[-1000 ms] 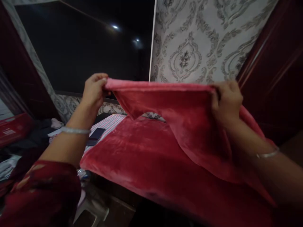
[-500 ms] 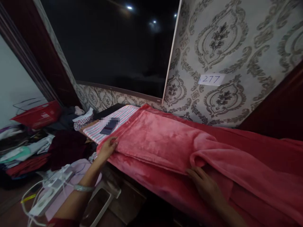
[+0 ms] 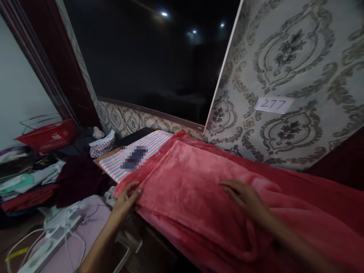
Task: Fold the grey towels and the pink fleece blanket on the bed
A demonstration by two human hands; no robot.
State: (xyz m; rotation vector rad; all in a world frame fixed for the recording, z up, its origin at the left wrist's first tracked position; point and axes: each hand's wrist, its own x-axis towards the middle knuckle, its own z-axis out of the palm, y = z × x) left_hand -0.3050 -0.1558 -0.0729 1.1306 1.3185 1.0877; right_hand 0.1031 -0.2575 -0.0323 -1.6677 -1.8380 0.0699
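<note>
A plush pinkish-red blanket (image 3: pixel 182 182) lies folded in layers over the table, its loose part running off to the right. At its near left corner is my left hand (image 3: pixel 126 197), fingers and thumb curled onto the blanket's edge. My right hand (image 3: pixel 246 197) is over the middle of the folded layer with its fingers stretched out, holding nothing. Whether its fingertips press on the plush is hard to tell. Left of the blanket, a striped cloth (image 3: pixel 116 163) covers the table end, and a dark, pixelated phone-like object (image 3: pixel 135 158) rests on it.
Behind the table hangs a large dark screen (image 3: pixel 153 60). A paper marked 277 (image 3: pixel 274 104) is on the patterned wall. At left are a red basket (image 3: pixel 47 134), heaped clothes (image 3: pixel 31 178) and a white power strip (image 3: pixel 48 244) with cables beside the table.
My right hand has let go of the blanket's near edge and moved up over its top. The fold there now lies flatter. My left hand stays at the corner; the view has shifted slightly.
</note>
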